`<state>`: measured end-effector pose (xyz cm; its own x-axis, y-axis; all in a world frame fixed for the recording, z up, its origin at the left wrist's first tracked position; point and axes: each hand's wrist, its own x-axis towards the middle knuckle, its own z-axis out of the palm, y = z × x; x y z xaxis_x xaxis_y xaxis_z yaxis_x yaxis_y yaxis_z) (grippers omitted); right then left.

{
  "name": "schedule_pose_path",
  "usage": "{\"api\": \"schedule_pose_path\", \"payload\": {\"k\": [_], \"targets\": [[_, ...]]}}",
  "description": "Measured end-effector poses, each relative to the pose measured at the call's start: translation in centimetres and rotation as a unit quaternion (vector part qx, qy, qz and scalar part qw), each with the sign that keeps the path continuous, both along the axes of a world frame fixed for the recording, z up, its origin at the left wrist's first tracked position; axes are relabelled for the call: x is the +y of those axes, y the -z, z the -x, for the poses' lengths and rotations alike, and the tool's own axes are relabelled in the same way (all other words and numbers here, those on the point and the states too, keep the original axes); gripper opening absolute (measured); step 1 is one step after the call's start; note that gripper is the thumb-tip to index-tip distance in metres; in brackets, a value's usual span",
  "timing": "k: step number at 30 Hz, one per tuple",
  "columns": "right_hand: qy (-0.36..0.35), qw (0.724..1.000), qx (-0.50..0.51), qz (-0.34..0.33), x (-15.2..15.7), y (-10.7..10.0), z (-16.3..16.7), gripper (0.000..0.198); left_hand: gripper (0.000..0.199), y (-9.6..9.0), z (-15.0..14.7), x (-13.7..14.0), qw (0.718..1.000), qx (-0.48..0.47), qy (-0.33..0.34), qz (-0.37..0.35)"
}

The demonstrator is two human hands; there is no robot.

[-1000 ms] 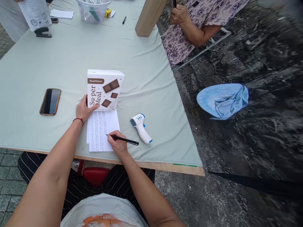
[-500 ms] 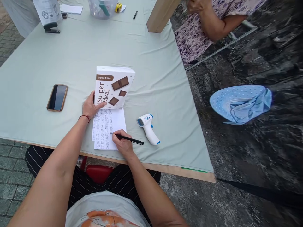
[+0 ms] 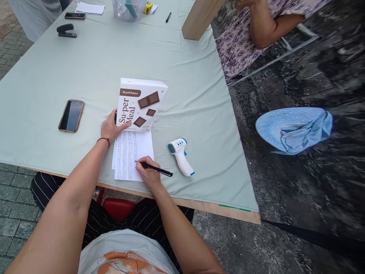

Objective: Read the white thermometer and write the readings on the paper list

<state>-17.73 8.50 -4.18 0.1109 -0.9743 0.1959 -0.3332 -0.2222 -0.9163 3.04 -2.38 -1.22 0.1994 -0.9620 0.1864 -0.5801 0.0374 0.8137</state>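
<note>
My left hand (image 3: 111,126) grips the lower left edge of a white box (image 3: 142,102) printed "Su-per Meal", thumb on its front and fingers out of sight behind. The box rests over the upper part of some white paper sheets (image 3: 146,148) covered in columns of small handwriting. In my right hand (image 3: 150,176) is a black pen (image 3: 158,168), closed in a writing grip, its tip touching the sheet near the middle. A white and blue infrared thermometer (image 3: 181,156) lies just right of that hand. To the left of the box lies a phone (image 3: 71,115) with a brown case.
On the cloth-covered table (image 3: 91,61) stand a stapler (image 3: 66,30), another phone (image 3: 75,15), a clear tub (image 3: 128,9) and a cardboard post (image 3: 201,19). A person's arm (image 3: 264,26) is beyond the right edge. A blue hat (image 3: 295,129) lies off the table, right.
My view has shifted slightly, so the table things sit a little further right. The printed sheet above the stapler at far left has gone from view. Both hands keep their holds.
</note>
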Motion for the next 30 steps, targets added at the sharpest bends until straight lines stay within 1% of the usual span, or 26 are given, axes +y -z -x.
{"api": "schedule_pose_path", "payload": {"k": [7, 13, 19, 25, 30], "targets": [[0.002, 1.0, 0.004, 0.005, -0.09, 0.1, 0.0, 0.013, 0.07, 0.09, -0.07, -0.1, 1.0, 0.002, -0.001, -0.001], [0.012, 1.0, -0.009, -0.019, -0.27, -0.18, -0.07, 0.014, 0.07, -0.06, -0.11, -0.04, 1.0, 0.001, -0.005, -0.002], [0.004, 1.0, 0.005, 0.006, -0.21, -0.27, -0.05, 0.015, 0.069, -0.08, -0.08, 0.01, 1.0, -0.003, -0.005, 0.003], [-0.026, 1.0, 0.012, 0.003, -0.04, -0.74, 0.18, 0.017, 0.069, 0.13, -0.12, -0.11, 1.0, 0.002, -0.006, 0.002], [-0.015, 1.0, 0.016, 0.014, 0.03, -0.58, 0.17, 0.018, 0.071, 0.48, -0.26, -0.32, 1.0, -0.005, -0.011, 0.002]]}}
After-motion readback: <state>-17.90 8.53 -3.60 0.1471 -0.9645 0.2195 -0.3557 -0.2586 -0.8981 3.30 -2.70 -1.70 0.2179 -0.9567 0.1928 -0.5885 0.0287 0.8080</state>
